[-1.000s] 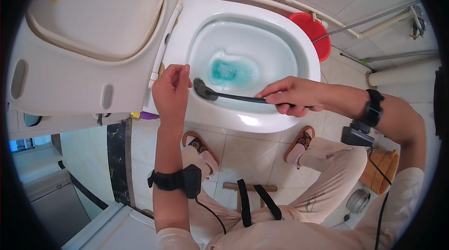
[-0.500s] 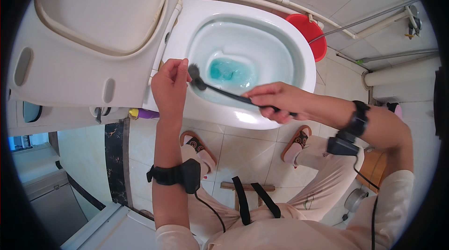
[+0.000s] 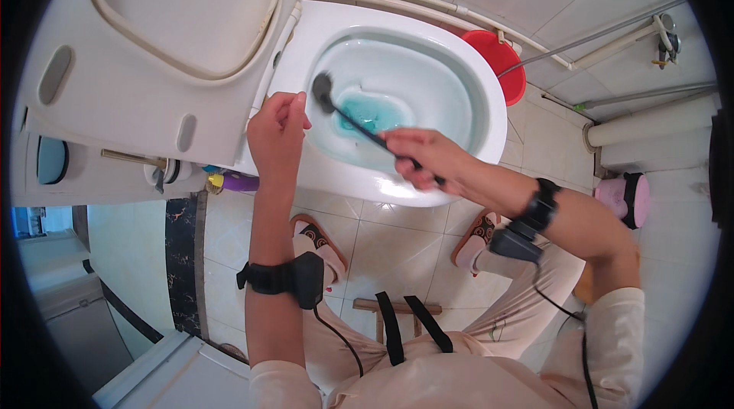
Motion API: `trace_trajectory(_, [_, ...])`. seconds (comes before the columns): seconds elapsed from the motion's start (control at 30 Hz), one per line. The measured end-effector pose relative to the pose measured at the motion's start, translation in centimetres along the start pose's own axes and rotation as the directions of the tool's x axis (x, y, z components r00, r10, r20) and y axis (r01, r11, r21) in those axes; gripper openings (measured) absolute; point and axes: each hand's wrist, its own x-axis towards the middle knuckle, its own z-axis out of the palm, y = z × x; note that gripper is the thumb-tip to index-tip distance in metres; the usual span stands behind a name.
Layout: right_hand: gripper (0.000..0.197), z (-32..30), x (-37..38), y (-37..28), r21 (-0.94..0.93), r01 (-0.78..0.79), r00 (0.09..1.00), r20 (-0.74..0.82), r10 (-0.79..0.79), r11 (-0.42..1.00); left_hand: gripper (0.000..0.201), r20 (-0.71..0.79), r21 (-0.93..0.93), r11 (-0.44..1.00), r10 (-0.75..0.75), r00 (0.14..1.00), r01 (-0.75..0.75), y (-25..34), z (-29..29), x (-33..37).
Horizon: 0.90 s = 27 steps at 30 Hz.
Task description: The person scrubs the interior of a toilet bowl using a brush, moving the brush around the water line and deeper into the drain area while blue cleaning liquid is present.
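Note:
A white toilet bowl (image 3: 478,115) holds blue-green water (image 3: 371,115) at its bottom. My right hand (image 3: 428,157) is wrapped round the black handle of a toilet brush (image 3: 359,128), reaching over the near part of the bowl. Its dark bristle head (image 3: 323,88) is up against the bowl's left inner wall. Beside that head, over the left rim, my left hand (image 3: 279,130) is closed with curled fingers. Nothing shows sticking out of it, and its palm side is partly hidden.
The raised toilet lid and seat (image 3: 183,80) stand at the left. A red bucket (image 3: 508,65) sits behind the bowl on the right, near wall pipes (image 3: 428,4). A purple bottle (image 3: 238,182) is below the left rim. A pink bin (image 3: 623,199) stands at far right.
The brush head has moved from beside my left fingers up and slightly right along the inner wall. My right hand has shifted left and up with the handle. The left hand has barely moved.

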Motion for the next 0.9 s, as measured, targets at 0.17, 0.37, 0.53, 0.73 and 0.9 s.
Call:
trace_trajectory(0.17, [0.026, 0.0, 2.5, 0.9, 0.1, 0.108, 0.988, -0.117, -0.096, 0.989, 0.017, -0.005, 0.003, 0.998, 0.063, 0.998, -0.063, 0.4, 0.3, -0.2])
trace_trajectory(0.37, [0.03, 0.1, -2.6, 0.7, -0.123, -0.08, 0.993, 0.08, 0.09, 0.989, 0.017, -0.019, -0.01, 0.998, 0.066, 0.998, -0.066, -0.2, -1.3, -0.7])
trace_trajectory(0.53, [0.025, -0.6, 3.0, -0.3, 0.038, 0.118, 0.985, -0.134, -0.112, 0.992, 0.018, -0.031, -0.157, 0.984, 0.081, 0.996, -0.085, 0.6, -0.1, -0.6])
trace_trajectory(0.73, [0.03, 0.7, -3.3, 0.1, -0.202, -0.073, 0.995, 0.054, 0.085, 0.977, 0.017, -0.014, -0.036, 0.995, 0.09, 0.996, -0.09, 0.1, -1.1, -0.9])
trace_trajectory(0.9, [0.03, -1.2, -0.7, -0.2, -0.2, 0.051, 0.998, 0.056, -0.041, 0.978, 0.017, -0.021, -0.119, 0.991, 0.057, 0.998, -0.059, 0.2, -1.3, -0.8])
